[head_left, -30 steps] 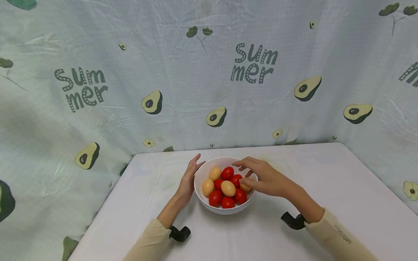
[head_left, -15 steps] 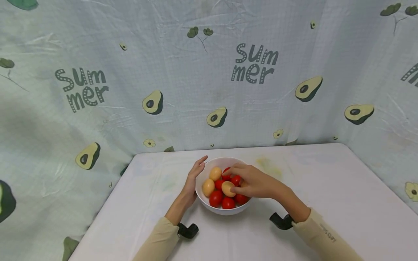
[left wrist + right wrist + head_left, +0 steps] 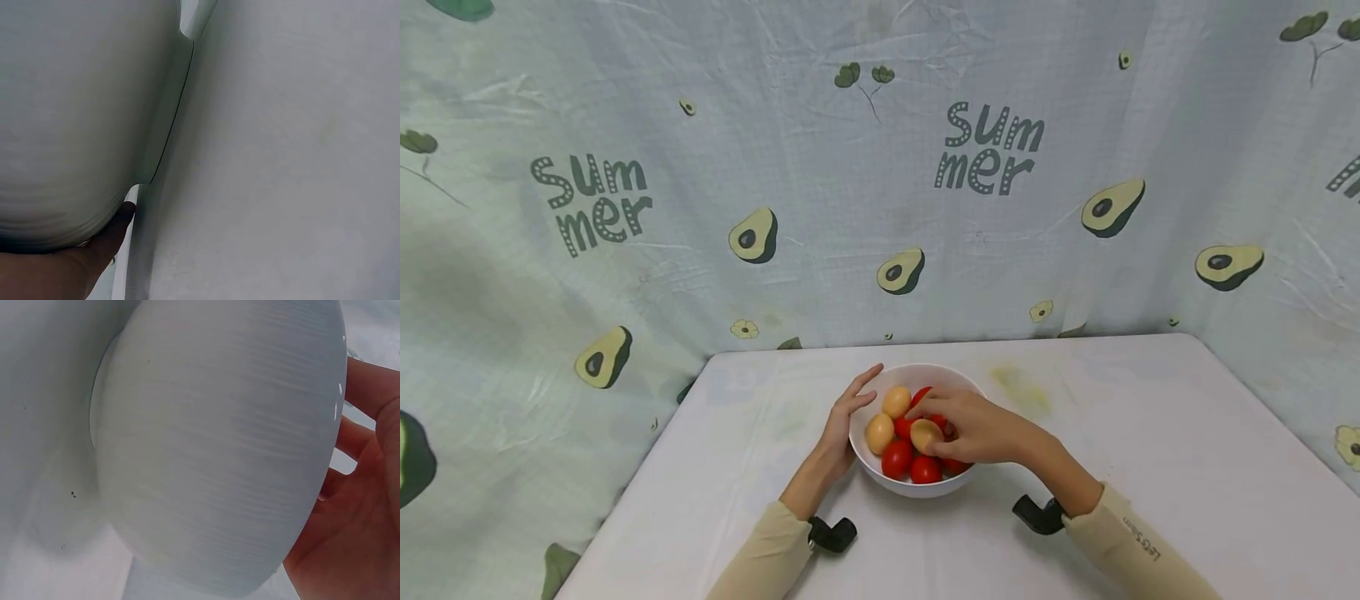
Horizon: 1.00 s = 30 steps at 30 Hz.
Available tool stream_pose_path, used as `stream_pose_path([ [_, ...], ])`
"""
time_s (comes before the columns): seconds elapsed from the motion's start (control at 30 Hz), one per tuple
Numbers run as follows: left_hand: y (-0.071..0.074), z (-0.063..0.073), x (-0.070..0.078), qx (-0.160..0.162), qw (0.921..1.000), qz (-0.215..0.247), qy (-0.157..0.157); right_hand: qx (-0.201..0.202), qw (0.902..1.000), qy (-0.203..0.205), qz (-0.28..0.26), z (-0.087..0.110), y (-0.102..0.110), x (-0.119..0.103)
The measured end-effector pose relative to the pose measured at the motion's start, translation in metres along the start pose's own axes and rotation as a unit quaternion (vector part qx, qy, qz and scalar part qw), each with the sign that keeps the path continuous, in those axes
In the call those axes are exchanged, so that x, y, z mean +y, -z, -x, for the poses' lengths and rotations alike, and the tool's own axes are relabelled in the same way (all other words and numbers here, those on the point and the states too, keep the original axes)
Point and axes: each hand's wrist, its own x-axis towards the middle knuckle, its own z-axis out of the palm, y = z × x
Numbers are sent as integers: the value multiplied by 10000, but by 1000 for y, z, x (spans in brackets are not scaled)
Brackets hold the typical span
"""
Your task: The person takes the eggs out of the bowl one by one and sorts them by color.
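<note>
A white bowl (image 3: pixel 917 492) holds several red tomatoes (image 3: pixel 897 459) and light-brown eggs (image 3: pixel 880 433). My left hand (image 3: pixel 837 433) rests against the bowl's left side, its fingers extended up near the rim. In the left wrist view, one digit (image 3: pixel 112 234) lies along the bowl's outer wall (image 3: pixel 69 119). Over the bowl, my right hand (image 3: pixel 981 427) pinches a brown egg (image 3: pixel 926 436) between thumb and fingers. The right wrist view shows the bowl's outside (image 3: pixel 219 444) with the right hand (image 3: pixel 350 531) beyond its rim; the egg is hidden there.
The bowl stands on a white-covered table (image 3: pixel 1112 417) with a faint yellow stain (image 3: pixel 1021 387) behind it to the right. A cloth curtain (image 3: pixel 820 167) printed with avocados hangs behind the table and along its sides. Black wrist cameras (image 3: pixel 832 534) sit on both forearms.
My right hand has moved left and down into the bowl, and its thumb and fingers have closed round an egg. My left hand has shifted slightly right, against the bowl.
</note>
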Motion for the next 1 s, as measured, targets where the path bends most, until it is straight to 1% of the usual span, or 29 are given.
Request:
stream_pose_path([
  [0.2, 2, -1, -2, -75, 9999, 73, 4, -2, 9997, 62, 241, -2, -3, 3],
  [0.33, 4, -1, -2, -207, 9996, 213, -6, -45, 9992, 126, 375, -4, -7, 5],
  [0.43, 5, 0, -3, -298, 9991, 297, -8, -90, 9989, 114, 446, -4, -9, 6],
  [0.57, 5, 0, -4, -339, 9989, 331, 19, -135, 9983, 94, 560, -4, -10, 5],
  [0.77, 6, 0, -4, -352, 9987, 363, 65, -138, 9981, 107, 595, -4, -10, 4],
  [1.0, 5, 1, -4, -354, 9990, 272, -11, -121, 9983, 135, 546, -3, -9, 3],
])
